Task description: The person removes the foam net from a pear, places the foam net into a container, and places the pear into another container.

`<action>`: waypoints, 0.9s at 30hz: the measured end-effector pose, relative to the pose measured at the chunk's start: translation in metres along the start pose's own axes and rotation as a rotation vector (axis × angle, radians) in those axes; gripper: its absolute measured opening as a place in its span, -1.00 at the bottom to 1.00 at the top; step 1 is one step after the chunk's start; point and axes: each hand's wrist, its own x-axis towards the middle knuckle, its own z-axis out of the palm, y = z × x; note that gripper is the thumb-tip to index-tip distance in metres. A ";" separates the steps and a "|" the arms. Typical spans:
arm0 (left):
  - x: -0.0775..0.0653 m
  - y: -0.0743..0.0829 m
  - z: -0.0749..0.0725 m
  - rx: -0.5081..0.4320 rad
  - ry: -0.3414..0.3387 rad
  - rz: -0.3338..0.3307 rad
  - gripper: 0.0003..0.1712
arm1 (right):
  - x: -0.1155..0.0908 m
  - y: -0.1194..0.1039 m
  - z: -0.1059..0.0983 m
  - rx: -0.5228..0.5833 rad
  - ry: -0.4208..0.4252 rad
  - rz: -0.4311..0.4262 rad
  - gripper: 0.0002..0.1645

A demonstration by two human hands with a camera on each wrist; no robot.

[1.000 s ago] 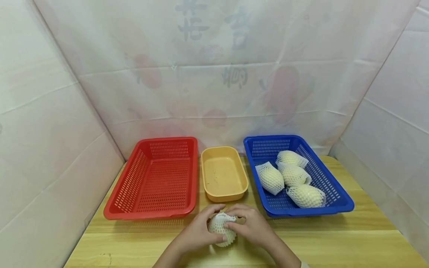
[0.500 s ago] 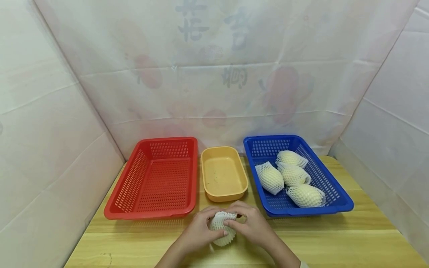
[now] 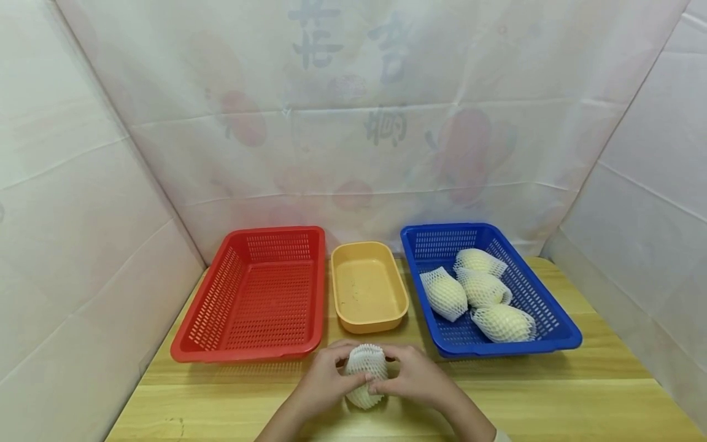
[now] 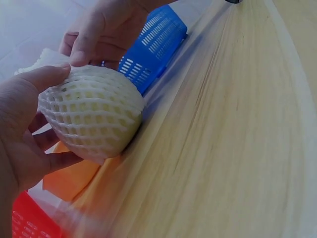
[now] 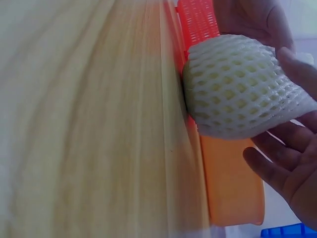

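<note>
A pale yellow-green fruit [image 4: 91, 119] in a white foam net sleeve [image 3: 366, 361] stands upright at the front middle of the table, its kind hidden by the net. My left hand [image 3: 327, 376] grips its left side, thumb across the near face and fingers behind. From the right, my right hand [image 3: 418, 376] holds it the same way, the two thumbs almost meeting on the net. In the right wrist view, the fruit's bare bottom [image 5: 188, 94] shows below the net and sits at the tabletop. The sleeve's upper end rises loosely above the fruit.
Behind the hands stands a yellow tray [image 3: 371, 322] with nothing in it. An empty red basket [image 3: 248, 355] is to its left. The blue basket [image 3: 513, 350] on the right holds several net-wrapped fruits [image 3: 505, 323]. A printed cloth [image 3: 353, 153] hangs behind the wooden table [image 3: 221, 405].
The sleeve's upper end now stands up straighter between the hands. My right fingers have shifted from its top edge to its right side, and the right thumb has moved slightly lower.
</note>
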 end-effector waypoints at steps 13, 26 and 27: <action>-0.001 0.001 -0.006 -0.069 -0.061 -0.054 -0.22 | 0.001 -0.002 0.002 -0.020 0.124 -0.023 -0.77; -0.001 -0.001 -0.005 -0.064 -0.125 -0.069 -0.38 | 0.003 0.002 0.005 0.053 0.251 -0.141 -0.84; -0.001 0.000 -0.005 -0.060 -0.122 -0.064 -0.40 | 0.003 0.002 0.005 0.063 0.251 -0.145 -0.84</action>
